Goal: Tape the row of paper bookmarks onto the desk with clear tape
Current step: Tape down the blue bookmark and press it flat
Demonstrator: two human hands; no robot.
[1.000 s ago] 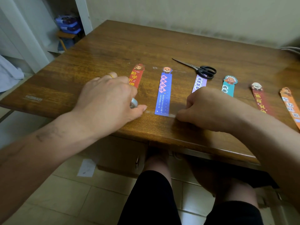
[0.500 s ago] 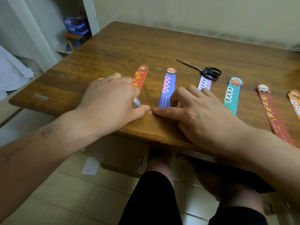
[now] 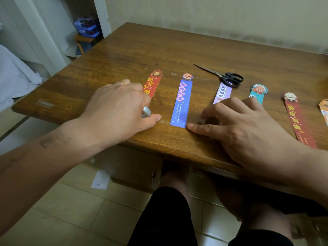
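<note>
A row of paper bookmarks lies on the wooden desk (image 3: 159, 50): red (image 3: 152, 84), blue (image 3: 182, 102), purple (image 3: 222, 92), teal (image 3: 258, 93), dark red (image 3: 298, 119) and an orange one (image 3: 324, 109) cut by the right edge. My left hand (image 3: 117, 110) holds a small roll of clear tape (image 3: 147, 111) over the red bookmark's lower end, thumb tip resting on the desk left of the blue one. My right hand (image 3: 243, 126) is spread flat, and one fingertip presses the desk at the blue bookmark's lower right corner. Its other fingers cover the lower parts of the purple and teal bookmarks.
Black-handled scissors (image 3: 229, 78) lie behind the purple bookmark, blades pointing left. The desk's front edge runs just under both wrists, with my knees and the tiled floor (image 3: 74, 210) below. A pale wall stands behind the desk. Shelves with a blue box (image 3: 86, 28) are at the far left.
My right hand opened from a fist. It slid left along the blue bookmark's bottom edge, then back right to the corner. The left hand stayed put with the roll.
</note>
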